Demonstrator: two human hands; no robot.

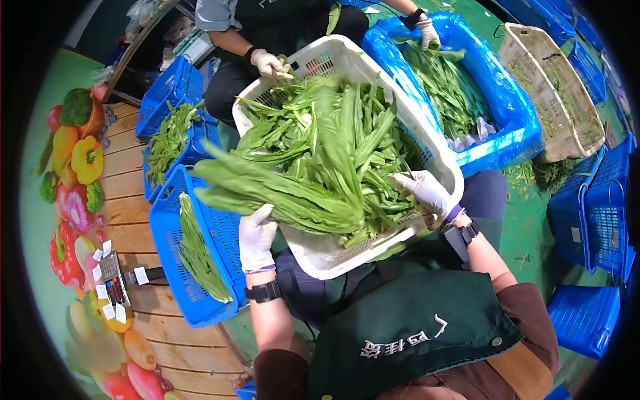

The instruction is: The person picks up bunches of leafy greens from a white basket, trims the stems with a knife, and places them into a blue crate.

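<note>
A white plastic basket [333,270] rests tilted across my lap, heaped with loose long-leaf lettuce [380,127]. My left hand [257,237], white-gloved, is at the basket's left edge, closed at the underside of a bunch of long-leaf lettuce [280,193]. The bunch's leaf tips point left and are smeared by motion; its base lies over the heap. My right hand [430,193], also gloved, is at the right inner side of the basket. Its fingers are closed round a thin dark tool [408,171], whose kind I cannot make out.
Opposite, a co-worker's gloved hand [270,65] is at the basket's far rim; another gloved hand [429,33] reaches into a blue-lined crate [517,143] of greens. A blue basket [193,310] with lettuce stands left on wooden slats [180,340]. Crates [587,320] line the right.
</note>
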